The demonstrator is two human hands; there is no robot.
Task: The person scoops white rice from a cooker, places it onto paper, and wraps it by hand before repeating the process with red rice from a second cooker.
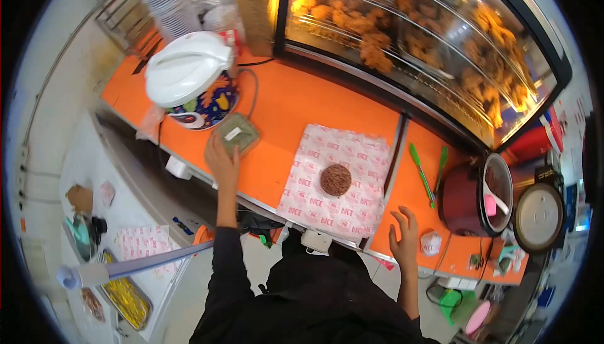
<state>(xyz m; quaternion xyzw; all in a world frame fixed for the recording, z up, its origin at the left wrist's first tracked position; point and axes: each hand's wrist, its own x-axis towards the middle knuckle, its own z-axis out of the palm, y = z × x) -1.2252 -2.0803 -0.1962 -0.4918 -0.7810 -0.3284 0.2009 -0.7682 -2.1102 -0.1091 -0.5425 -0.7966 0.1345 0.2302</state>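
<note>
A square, greenish see-through plastic container (241, 134) with a small white label stands on the orange counter. My left hand (221, 160) is on its near left corner, with thumb and fingers bent around the edge. In the middle, a round mound of reddish-brown rice (336, 180) lies on a sheet of white paper (308, 155) with red print. My right hand (404, 237) hovers off the paper's lower right corner, fingers apart and holding nothing. A small crumpled piece of printed paper (430, 243) is to its right.
A white-lidded rice cooker (189, 70) stands at the back left. Green tongs (423, 174) lie at the right, beside an uncovered dark-red cooker (465, 196) with a paddle inside. A glass case of fried chicken (377, 48) borders the back. A steel tray of yellow food (126, 297) is lower left.
</note>
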